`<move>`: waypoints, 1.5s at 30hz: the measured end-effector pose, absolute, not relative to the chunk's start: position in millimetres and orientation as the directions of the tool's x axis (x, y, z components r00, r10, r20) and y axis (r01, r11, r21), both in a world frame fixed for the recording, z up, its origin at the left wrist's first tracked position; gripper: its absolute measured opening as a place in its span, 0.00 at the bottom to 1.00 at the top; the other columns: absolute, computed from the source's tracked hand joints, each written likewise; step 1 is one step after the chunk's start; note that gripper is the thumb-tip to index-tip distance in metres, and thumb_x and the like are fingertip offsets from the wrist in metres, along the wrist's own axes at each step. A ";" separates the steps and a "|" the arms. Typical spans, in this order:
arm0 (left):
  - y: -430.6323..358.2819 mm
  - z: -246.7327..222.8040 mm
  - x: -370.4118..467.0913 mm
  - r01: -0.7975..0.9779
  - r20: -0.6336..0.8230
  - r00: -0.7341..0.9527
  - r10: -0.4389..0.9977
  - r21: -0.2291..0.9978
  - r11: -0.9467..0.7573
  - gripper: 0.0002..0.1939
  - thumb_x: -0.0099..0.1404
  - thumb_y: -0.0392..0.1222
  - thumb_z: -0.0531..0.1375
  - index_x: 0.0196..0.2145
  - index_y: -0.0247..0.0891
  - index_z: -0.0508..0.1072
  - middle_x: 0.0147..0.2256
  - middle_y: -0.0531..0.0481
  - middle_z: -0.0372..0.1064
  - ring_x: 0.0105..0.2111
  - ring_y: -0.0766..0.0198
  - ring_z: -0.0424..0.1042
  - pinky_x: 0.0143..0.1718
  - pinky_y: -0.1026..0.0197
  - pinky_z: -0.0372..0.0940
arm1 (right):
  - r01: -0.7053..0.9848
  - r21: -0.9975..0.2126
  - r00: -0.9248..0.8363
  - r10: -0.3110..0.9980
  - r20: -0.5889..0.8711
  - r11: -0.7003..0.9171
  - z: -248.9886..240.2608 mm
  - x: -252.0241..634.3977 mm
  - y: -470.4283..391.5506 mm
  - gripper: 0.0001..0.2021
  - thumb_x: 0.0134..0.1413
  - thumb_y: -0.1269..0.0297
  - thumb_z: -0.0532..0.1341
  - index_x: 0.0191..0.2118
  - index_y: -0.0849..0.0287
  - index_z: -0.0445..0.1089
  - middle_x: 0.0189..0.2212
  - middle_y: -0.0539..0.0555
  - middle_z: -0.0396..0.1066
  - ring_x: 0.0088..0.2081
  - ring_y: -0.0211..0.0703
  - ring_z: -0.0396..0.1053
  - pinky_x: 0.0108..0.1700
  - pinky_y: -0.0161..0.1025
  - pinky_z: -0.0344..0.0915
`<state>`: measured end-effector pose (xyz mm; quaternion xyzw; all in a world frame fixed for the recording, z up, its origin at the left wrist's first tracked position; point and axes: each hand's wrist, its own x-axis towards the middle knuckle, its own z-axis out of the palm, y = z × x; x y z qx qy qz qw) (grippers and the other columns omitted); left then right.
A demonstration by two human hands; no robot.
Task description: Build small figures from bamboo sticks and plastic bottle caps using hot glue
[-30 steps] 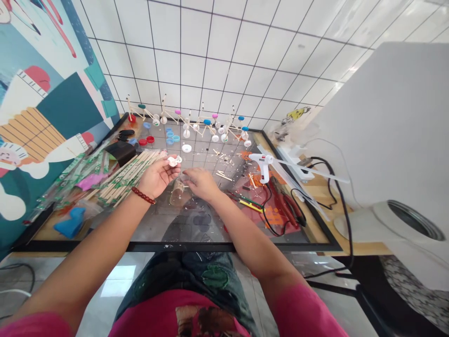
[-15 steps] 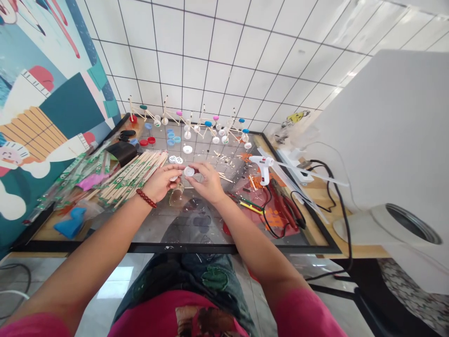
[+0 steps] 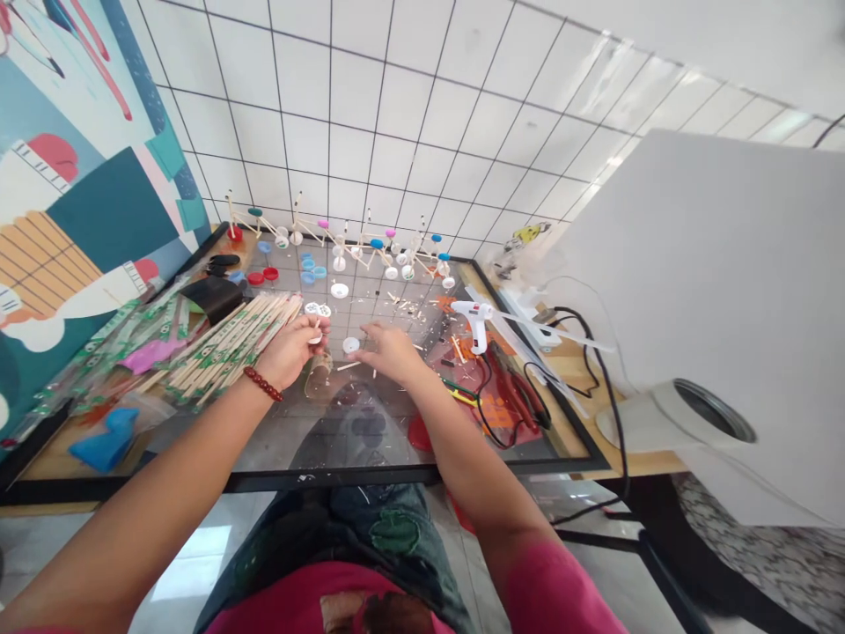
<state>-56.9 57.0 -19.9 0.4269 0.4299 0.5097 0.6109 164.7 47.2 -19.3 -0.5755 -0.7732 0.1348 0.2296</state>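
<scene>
My left hand (image 3: 290, 350), with a red bead bracelet at the wrist, pinches a small white cap (image 3: 315, 338) above the glass tabletop. To its right, my right hand (image 3: 389, 352) has its thumb and index finger apart beside a round white cap (image 3: 350, 345); the other fingers are partly hidden. That cap appears to lie on the glass. Just beyond my left hand are white caps with holes (image 3: 318, 309). A clear cup-like piece (image 3: 318, 379) lies below my left hand.
Wrapped chopsticks (image 3: 231, 352) lie at left. Stick-and-cap models (image 3: 376, 246) line the back. A white glue gun (image 3: 473, 321), red-handled pliers (image 3: 518, 387) and cables are at right. Blue caps (image 3: 313, 269) sit behind the hands.
The round white cap has left my right hand's fingers and is now lower, beside them. My right thumb and index finger have spread. The whole view has shifted a little.
</scene>
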 end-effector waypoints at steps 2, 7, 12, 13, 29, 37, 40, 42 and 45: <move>57.1 -22.1 -58.7 -0.079 0.014 0.042 0.999 0.997 -0.011 0.10 0.50 0.38 0.73 0.32 0.40 0.81 0.27 0.53 0.72 0.27 0.63 0.68 0.29 0.62 0.61 | 0.891 -0.411 -0.140 0.979 0.151 0.191 -3.3 189.6 39.3 0.13 0.65 0.58 0.74 0.52 0.57 0.86 0.52 0.63 0.87 0.52 0.55 0.84 0.57 0.46 0.77; 51.2 -24.3 -61.1 0.295 0.283 0.022 0.959 0.914 -0.277 0.11 0.50 0.39 0.76 0.34 0.44 0.85 0.26 0.53 0.73 0.29 0.57 0.71 0.36 0.58 0.64 | 0.960 -0.120 0.257 0.966 0.018 -0.253 26.6 279.6 7.5 0.13 0.70 0.62 0.63 0.42 0.57 0.88 0.41 0.63 0.88 0.49 0.55 0.84 0.47 0.40 0.71; 48.7 -25.3 -49.5 0.436 0.326 0.122 0.937 0.831 -0.346 0.20 0.49 0.44 0.80 0.41 0.45 0.87 0.37 0.46 0.80 0.38 0.48 0.77 0.43 0.54 0.69 | 0.865 -0.062 0.497 0.867 -0.043 -0.498 25.3 329.4 3.8 0.17 0.70 0.54 0.64 0.46 0.59 0.88 0.46 0.66 0.87 0.50 0.58 0.84 0.42 0.40 0.68; 49.1 -25.4 -45.2 0.473 0.315 0.143 0.938 0.811 -0.345 0.23 0.46 0.45 0.81 0.42 0.45 0.87 0.41 0.44 0.82 0.41 0.45 0.78 0.45 0.52 0.69 | 0.853 -0.083 0.513 0.857 -0.042 -0.515 23.2 331.6 8.1 0.18 0.70 0.53 0.65 0.48 0.61 0.87 0.48 0.67 0.87 0.51 0.58 0.84 0.42 0.40 0.68; 61.3 -12.4 -31.0 -0.298 -0.154 0.248 0.956 0.927 0.227 0.24 0.55 0.44 0.79 0.47 0.35 0.83 0.29 0.48 0.77 0.20 0.71 0.62 0.19 0.69 0.48 | 0.695 -0.702 0.471 0.835 0.284 -0.153 -5.9 296.8 47.3 0.27 0.69 0.50 0.61 0.63 0.63 0.77 0.55 0.69 0.84 0.55 0.62 0.81 0.55 0.48 0.72; 59.6 -11.5 -46.0 -0.442 -0.230 0.212 0.950 0.844 0.303 0.07 0.60 0.30 0.71 0.37 0.33 0.79 0.32 0.41 0.81 0.21 0.71 0.65 0.19 0.71 0.56 | 0.144 -0.943 0.136 0.938 0.319 0.300 -39.6 220.8 27.1 0.26 0.58 0.40 0.72 0.52 0.55 0.79 0.44 0.57 0.85 0.38 0.48 0.76 0.44 0.46 0.74; 54.6 -12.7 -43.5 -0.398 -0.165 0.211 0.964 0.886 0.239 0.12 0.58 0.30 0.74 0.40 0.33 0.81 0.34 0.42 0.83 0.24 0.70 0.70 0.22 0.70 0.61 | 0.114 -0.947 0.076 0.948 0.310 0.301 -46.5 213.1 19.9 0.26 0.59 0.41 0.73 0.54 0.54 0.79 0.44 0.57 0.86 0.43 0.53 0.80 0.50 0.49 0.76; 51.9 -14.0 -41.8 -0.374 -0.128 0.198 0.972 0.907 0.196 0.18 0.57 0.32 0.77 0.45 0.33 0.83 0.36 0.43 0.83 0.26 0.67 0.74 0.24 0.68 0.65 | 0.114 -0.945 0.028 0.950 0.310 0.306 -47.8 213.1 17.1 0.24 0.60 0.41 0.72 0.52 0.54 0.80 0.44 0.58 0.87 0.45 0.54 0.82 0.53 0.51 0.77; 50.6 -17.2 -40.8 -0.345 -0.086 0.174 0.981 0.928 0.143 0.30 0.54 0.34 0.80 0.54 0.33 0.82 0.36 0.44 0.85 0.27 0.66 0.76 0.26 0.66 0.68 | 0.145 -0.932 -0.039 0.943 0.330 0.332 -46.7 214.5 14.7 0.22 0.62 0.41 0.72 0.49 0.54 0.82 0.45 0.58 0.88 0.48 0.55 0.83 0.56 0.51 0.77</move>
